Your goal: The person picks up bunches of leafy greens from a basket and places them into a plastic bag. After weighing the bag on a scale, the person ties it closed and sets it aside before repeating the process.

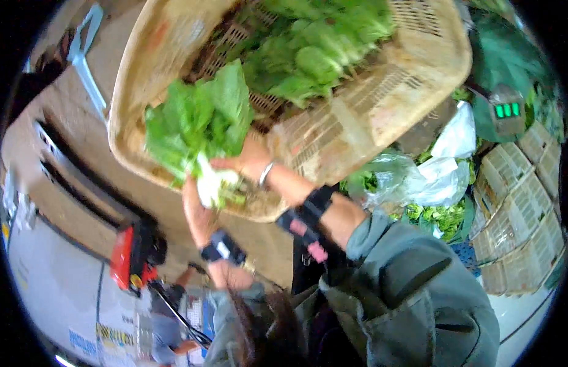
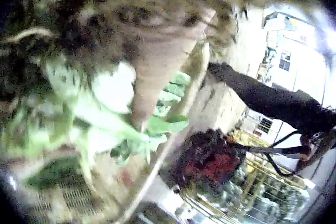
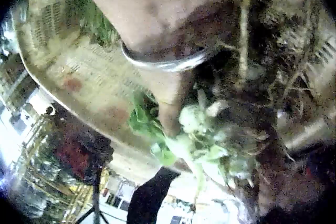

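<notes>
Both hands hold a bunch of leafy greens [image 1: 201,113] with pale stems over the near left corner of a yellowish plastic crate [image 1: 333,144]. My left hand [image 1: 200,207] grips the stem end from the near side. From the other side, my right hand [image 1: 250,162], with a silver bangle [image 1: 266,174] at its wrist, pinches the stems. Dark, soil-covered roots [image 2: 110,29] hang close by in the left wrist view. In the right wrist view, stringy roots [image 3: 244,40] and white stem bases [image 3: 194,119] lie beside the thumb. More greens [image 1: 320,52] lie in the crate.
To the right are clear plastic bags [image 1: 440,177] with greens and stacked pale crates [image 1: 516,208]. A red and black machine [image 1: 134,254] stands at the left near metal forks [image 1: 82,177] on the brown floor. Another person [image 1: 168,321] is at the lower left.
</notes>
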The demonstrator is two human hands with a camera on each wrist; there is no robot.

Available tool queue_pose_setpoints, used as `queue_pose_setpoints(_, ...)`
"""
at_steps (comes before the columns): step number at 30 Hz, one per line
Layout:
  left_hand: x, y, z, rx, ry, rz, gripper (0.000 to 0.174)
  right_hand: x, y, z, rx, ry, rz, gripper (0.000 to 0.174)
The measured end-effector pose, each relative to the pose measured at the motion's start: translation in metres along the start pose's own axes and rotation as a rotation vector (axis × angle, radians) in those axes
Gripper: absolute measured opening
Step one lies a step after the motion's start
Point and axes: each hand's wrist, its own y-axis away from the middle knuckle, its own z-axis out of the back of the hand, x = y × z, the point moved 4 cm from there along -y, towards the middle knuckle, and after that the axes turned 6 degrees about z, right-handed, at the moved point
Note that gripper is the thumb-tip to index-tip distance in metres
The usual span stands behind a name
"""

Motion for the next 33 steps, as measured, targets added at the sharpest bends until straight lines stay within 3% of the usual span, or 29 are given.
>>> queue_pose_setpoints(2,0.000,0.025,-0.005,-0.048,0.024,0.162,0.041,-0.014,0.027,-0.002,0.060,0.057,-0.153,0.079)
queue_pose_setpoints(4,0.002,0.017,0.009,0.016,-0.207,0.105,0.046,-0.043,0.012,-0.008,-0.067,0.073,-0.196,0.093)
queue_pose_setpoints(5,0.014,0.023,0.008,0.076,-0.213,0.131,0.046,-0.029,0.035,-0.007,-0.151,0.124,-0.123,0.100)
queue_pose_setpoints(7,0.027,0.054,0.032,-0.055,-0.257,0.310,0.048,0.012,0.088,0.007,-0.251,0.149,-0.068,0.106)
queue_pose_setpoints(8,-0.005,0.055,0.056,-0.127,-0.310,0.363,0.050,0.035,0.098,-0.008,-0.204,0.052,-0.141,0.109)
queue_pose_setpoints(9,-0.021,0.061,0.026,-0.205,-0.341,0.409,0.051,0.044,0.105,0.006,-0.139,-0.027,-0.205,0.111)
queue_pose_setpoints(10,-0.021,0.093,-0.008,-0.095,-0.230,0.248,0.053,0.044,0.133,0.016,-0.222,-0.080,-0.069,0.113)
queue_pose_setpoints(12,-0.007,0.143,-0.038,0.110,-0.318,0.128,0.049,0.036,0.196,0.042,-0.434,-0.111,0.075,0.105)
queue_pose_setpoints(13,0.005,0.128,-0.031,0.240,-0.264,0.217,0.048,0.030,0.221,0.057,-0.548,0.060,0.251,0.098)
queue_pose_setpoints(14,0.018,0.175,-0.074,0.355,-0.331,0.115,0.047,0.015,0.263,0.077,-0.665,0.231,0.433,0.092)
queue_pose_setpoints(16,0.068,0.194,-0.108,0.644,-0.580,0.137,0.045,-0.032,0.329,0.104,-0.590,-0.100,0.321,0.079)
queue_pose_setpoints(17,0.091,0.212,-0.147,0.687,-0.724,0.410,0.039,-0.049,0.369,0.118,-0.745,0.254,0.449,0.070)
queue_pose_setpoints(18,0.128,0.208,-0.185,1.204,-1.067,0.127,0.038,-0.072,0.402,0.124,-0.886,0.614,0.571,0.061)
queue_pose_setpoints(19,0.175,0.198,-0.203,1.231,-1.520,0.109,0.046,-0.143,0.421,0.134,-0.931,0.269,0.503,0.053)
queue_pose_setpoints(20,0.193,0.270,-0.274,1.416,-0.862,0.340,0.056,-0.204,0.438,0.142,-0.947,-0.081,0.416,0.046)
queue_pose_setpoints(21,0.235,0.278,-0.301,1.562,-1.088,0.176,0.062,-0.218,0.455,0.156,-0.942,-0.102,0.432,0.046)
queue_pose_setpoints(22,0.259,0.301,-0.330,1.671,-0.924,0.292,0.064,-0.227,0.472,0.178,-1.052,-0.104,0.410,0.043)
queue_pose_setpoints(23,0.313,0.282,-0.336,1.686,-1.267,0.124,0.067,-0.232,0.486,0.203,-1.169,-0.108,0.379,0.040)
queue_pose_setpoints(24,0.346,0.284,-0.348,1.786,-1.162,0.199,0.066,-0.238,0.496,0.223,-1.292,-0.109,0.340,0.038)
queue_pose_setpoints(25,0.375,0.265,-0.351,1.734,-1.355,0.247,0.065,-0.249,0.489,0.231,-1.357,-0.405,0.209,0.036)
queue_pose_setpoints(26,0.396,0.245,-0.355,1.673,-1.546,0.284,0.064,-0.225,0.486,0.251,-1.327,-0.436,0.333,0.035)
queue_pose_setpoints(28,0.408,0.231,-0.360,1.735,-1.210,0.342,0.064,-0.267,0.453,0.257,-1.338,0.374,0.276,0.033)
queue_pose_setpoints(30,0.429,0.174,-0.362,1.685,-1.354,0.339,0.063,-0.345,0.381,0.243,-1.223,-0.732,0.349,0.052)
queue_pose_setpoints(31,0.433,0.161,-0.360,1.539,-1.194,0.519,0.058,-0.343,0.366,0.247,-1.270,-0.596,0.349,0.053)
queue_pose_setpoints(32,0.443,0.117,-0.350,1.508,-1.452,0.523,0.053,-0.340,0.352,0.253,-1.310,-0.462,0.347,0.054)
queue_pose_setpoints(33,0.452,0.105,-0.349,1.464,-1.525,0.526,0.054,-0.366,0.326,0.249,-1.284,-0.243,0.219,0.055)
